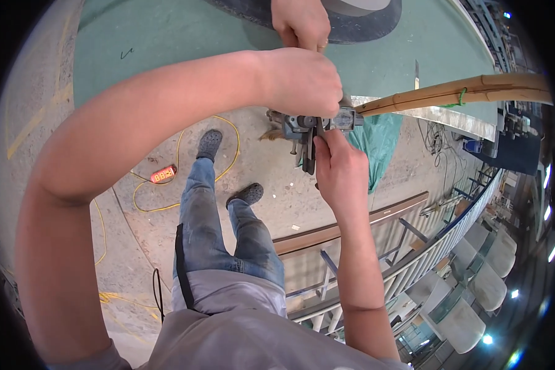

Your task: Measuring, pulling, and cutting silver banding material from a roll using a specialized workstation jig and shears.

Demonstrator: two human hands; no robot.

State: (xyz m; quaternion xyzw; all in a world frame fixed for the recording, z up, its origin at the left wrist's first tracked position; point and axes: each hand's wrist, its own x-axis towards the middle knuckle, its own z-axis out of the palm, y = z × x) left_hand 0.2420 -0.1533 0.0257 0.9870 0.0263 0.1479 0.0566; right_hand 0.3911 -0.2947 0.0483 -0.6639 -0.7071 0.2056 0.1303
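Observation:
A metal bench vise is fixed at the near edge of the green tabletop. Over it, my left hand is closed with the knuckles up; what it grips is hidden beneath. My right hand is closed just below the vise, thumb along a narrow dark flat piece that rises toward my left hand. Its kind is too hidden to tell. Another person's hand comes in from the far side, fingers down right behind my left hand. One end of a bamboo pole lies beside the vise.
A dark round-edged object sits on the far tabletop. A small blade-like tool lies right of it. Green sheeting hangs below the edge. An orange power strip and yellow cord lie on the floor. Railing and chairs stand at right.

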